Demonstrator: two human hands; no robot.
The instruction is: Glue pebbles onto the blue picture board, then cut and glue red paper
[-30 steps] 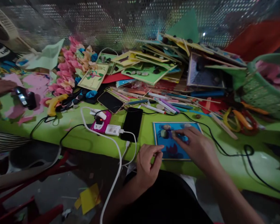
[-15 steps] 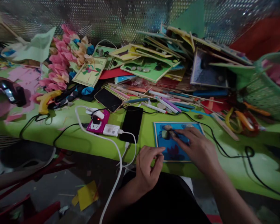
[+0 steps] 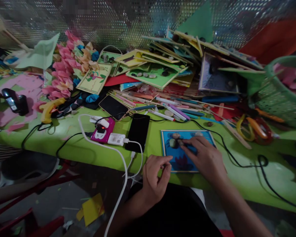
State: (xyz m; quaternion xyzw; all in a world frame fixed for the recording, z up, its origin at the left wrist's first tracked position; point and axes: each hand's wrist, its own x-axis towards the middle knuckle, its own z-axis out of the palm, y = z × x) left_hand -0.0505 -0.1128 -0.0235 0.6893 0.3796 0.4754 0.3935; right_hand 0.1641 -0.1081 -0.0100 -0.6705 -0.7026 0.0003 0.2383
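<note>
My right hand (image 3: 207, 156) pinches a small brownish pebble (image 3: 180, 143) between thumb and fingertips. It presses down at a blue framed card (image 3: 166, 153), beside a greenish pebble (image 3: 173, 143) and a tan pebble (image 3: 176, 135). Another pale pebble (image 3: 198, 134) lies by the card's top edge, partly behind my knuckles. A dark red tulip-like shape (image 3: 182, 162) shows lower on the card. My left hand (image 3: 156, 176) hovers at the card's left front corner, holding nothing visible; its index finger points at the card, thumb a little apart and the other fingers curled.
Left of the card lie a black phone (image 3: 137, 131) and a pink power strip (image 3: 103, 131) with a white cable. Behind are pens (image 3: 172, 112), stacked pebble cards (image 3: 153, 75) and a yellow glue gun (image 3: 49, 110). Scissors (image 3: 258, 128) and a green basket (image 3: 283, 95) stand right.
The view has shifted slightly. My right hand still holds the pebble at nearly the same spot beside the greenish one. My left hand keeps its pose.
</note>
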